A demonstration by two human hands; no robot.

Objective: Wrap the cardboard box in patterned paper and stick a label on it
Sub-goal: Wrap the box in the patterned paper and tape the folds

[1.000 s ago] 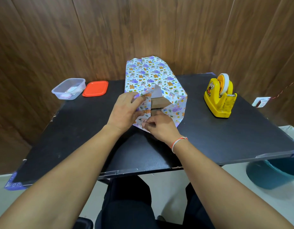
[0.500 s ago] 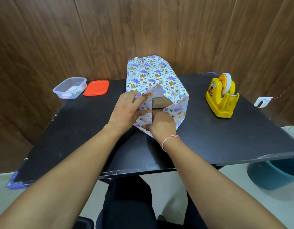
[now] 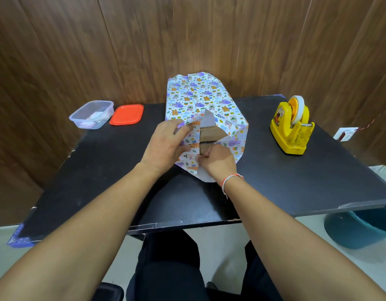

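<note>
The cardboard box [image 3: 211,134] stands mid-table, covered on top and sides by white patterned paper [image 3: 200,98] with purple and orange animals. Its near end is open, and brown cardboard shows between the folded flaps. My left hand [image 3: 166,144] presses the left flap against that end, thumb on the paper. My right hand [image 3: 218,159] pinches the lower flap [image 3: 188,158] just below the bare cardboard. The fingertips of both hands are partly hidden by the folds.
A yellow tape dispenser [image 3: 291,127] stands on the right of the black table [image 3: 296,181]. At the back left sit a clear plastic tub [image 3: 91,115] and its red lid [image 3: 127,115]. A teal bin [image 3: 356,229] is on the floor, right.
My right hand has slid up and rightward along the lower flap, closer to the bare cardboard. The left hand has kept its hold on the left flap.
</note>
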